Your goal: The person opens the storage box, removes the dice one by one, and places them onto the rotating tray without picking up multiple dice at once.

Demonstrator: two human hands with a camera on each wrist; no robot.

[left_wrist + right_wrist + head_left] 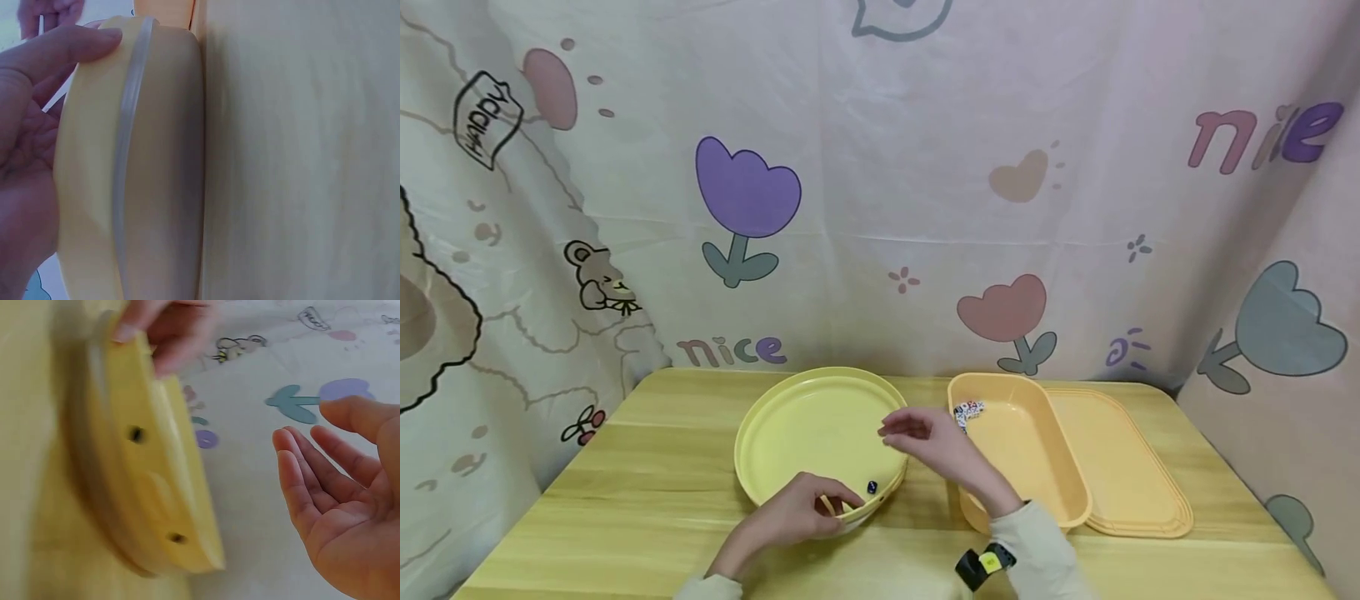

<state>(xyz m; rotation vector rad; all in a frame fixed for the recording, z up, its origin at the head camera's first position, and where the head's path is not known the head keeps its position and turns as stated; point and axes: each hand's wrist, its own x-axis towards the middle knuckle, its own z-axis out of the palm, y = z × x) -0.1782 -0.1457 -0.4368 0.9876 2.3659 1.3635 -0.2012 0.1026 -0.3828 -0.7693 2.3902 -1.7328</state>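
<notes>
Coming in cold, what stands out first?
The round yellow tray, left of centre, its near rim gripped by the left hand, with one dark die inside. Then the right hand by the tray's right edge, and small white pieces at the far left of the orange bin.

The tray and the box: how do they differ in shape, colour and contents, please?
The tray is round; the box is oblong with rounded corners. The tray is pale yellow, the box more orange. In the tray one dark die shows; in the box, a cluster of small, mostly white pieces. Both have open tops and stand on the table.
</notes>
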